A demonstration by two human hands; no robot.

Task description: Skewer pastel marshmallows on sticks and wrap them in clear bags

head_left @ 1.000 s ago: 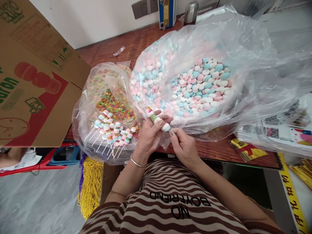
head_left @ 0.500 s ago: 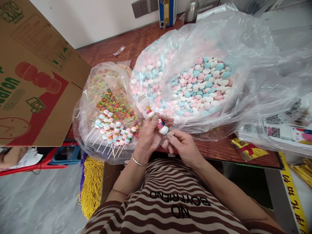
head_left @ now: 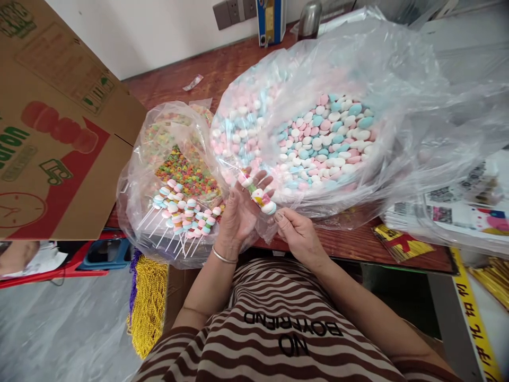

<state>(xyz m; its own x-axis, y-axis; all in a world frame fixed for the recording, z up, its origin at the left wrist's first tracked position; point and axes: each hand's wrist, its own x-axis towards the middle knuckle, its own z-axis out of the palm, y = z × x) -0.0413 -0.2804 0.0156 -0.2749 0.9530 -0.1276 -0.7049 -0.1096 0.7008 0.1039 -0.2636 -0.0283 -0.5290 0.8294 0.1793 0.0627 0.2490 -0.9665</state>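
A wrapped marshmallow candy stick (head_left: pixel 260 197), in a clear sleeve with coloured print, lies slantwise across the fingers of my left hand (head_left: pixel 239 212). That hand is palm up, its fingers stretched and spread behind the candy. My right hand (head_left: pixel 300 236) pinches the lower end of the candy stick with thumb and forefinger; the exact grip point is partly hidden. To the left, several finished candy sticks (head_left: pixel 186 212) with white sticks lie on a clear bag of small multicoloured candies (head_left: pixel 185 172). Beyond my hands is a large clear bag of pink, white and blue candies (head_left: pixel 322 132).
A big cardboard box (head_left: pixel 51 127) stands at the left. Printed plastic packs (head_left: pixel 449 207) and a yellow-and-red packet (head_left: pixel 401 244) lie on the right of the wooden table (head_left: pixel 167 79). A blue box (head_left: pixel 271 21) and a metal bottle (head_left: pixel 310 20) stand at the back.
My left hand has opened from a grip around the candy stick to spread fingers beneath it. More of the candy's length now shows. My right hand stays at its lower end.
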